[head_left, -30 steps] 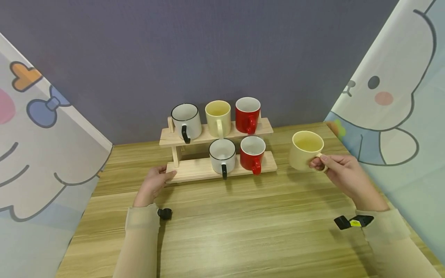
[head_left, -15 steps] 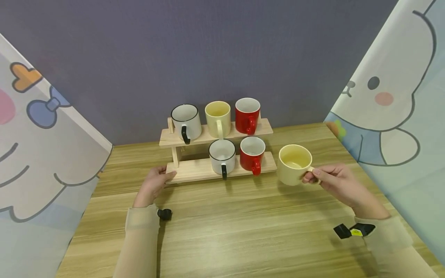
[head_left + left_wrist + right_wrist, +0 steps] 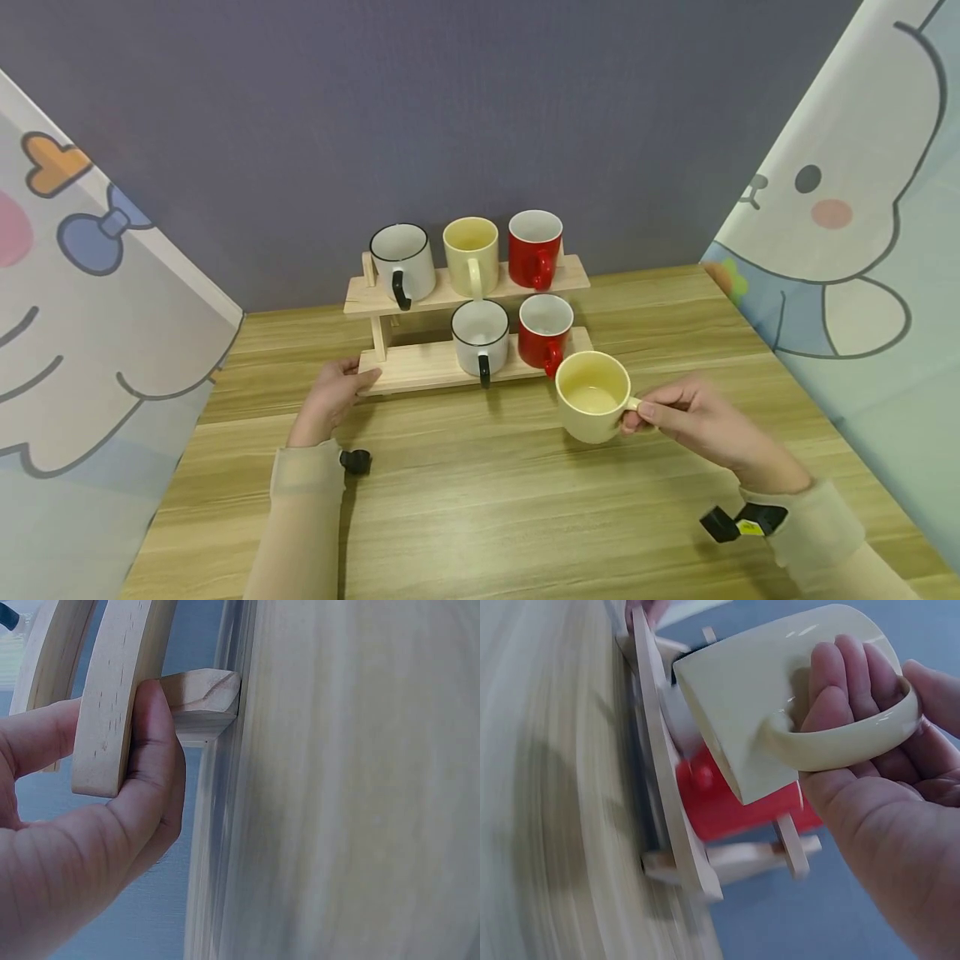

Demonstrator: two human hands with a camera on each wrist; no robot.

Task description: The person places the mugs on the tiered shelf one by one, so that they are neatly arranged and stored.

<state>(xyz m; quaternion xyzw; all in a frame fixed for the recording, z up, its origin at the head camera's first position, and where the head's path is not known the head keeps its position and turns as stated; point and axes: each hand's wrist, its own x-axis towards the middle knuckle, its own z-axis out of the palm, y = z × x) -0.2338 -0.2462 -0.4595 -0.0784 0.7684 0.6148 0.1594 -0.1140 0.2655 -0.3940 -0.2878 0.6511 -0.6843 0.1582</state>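
Note:
A pale yellow mug [image 3: 592, 404] is held up by its handle in my right hand [image 3: 686, 417], in front of the right end of a two-tier wooden rack [image 3: 416, 367]. In the right wrist view my fingers pass through the mug's handle [image 3: 847, 746]. At the rack's left end, my left hand [image 3: 333, 396] grips the lower board; the left wrist view shows thumb and fingers pinching the board's end [image 3: 105, 742]. On the lower tier stand a white mug [image 3: 480, 337] with black rim and handle and a red mug [image 3: 543, 329], overlapped slightly by the held mug.
The upper tier carries a white mug [image 3: 405, 262] with black trim, a yellow mug [image 3: 471, 254] and a red mug [image 3: 534, 250]. The rack stands on a wood-grain table [image 3: 465, 508] before a grey-blue wall [image 3: 465, 108]. Cartoon-printed panels flank both sides.
My right hand has carried the yellow mug left and toward me, from right of the rack to in front of its right end. The left hand stays on the rack.

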